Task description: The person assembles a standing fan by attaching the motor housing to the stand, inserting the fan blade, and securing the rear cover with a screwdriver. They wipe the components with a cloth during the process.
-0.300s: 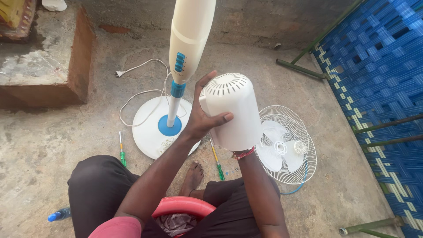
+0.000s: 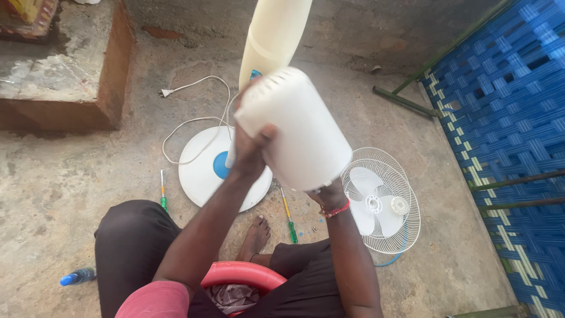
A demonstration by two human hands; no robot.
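White plastic, thin-walled and hollow by the look of it: the motor cover is being held up in the air over the round fan base, just in front of the stand. The left hand is gripping its vented end, fingers curled over the rim. The right hand is sitting beneath the wide open end, mostly hidden, so I cannot tell how its fingers are lying. The cover is probably light and fairly stiff, though smooth enough to slip, and the vent slots may crack if squeezed; the rims are looking like the safest holds. A grille with blades is lying on the concrete floor, near two screwdrivers.
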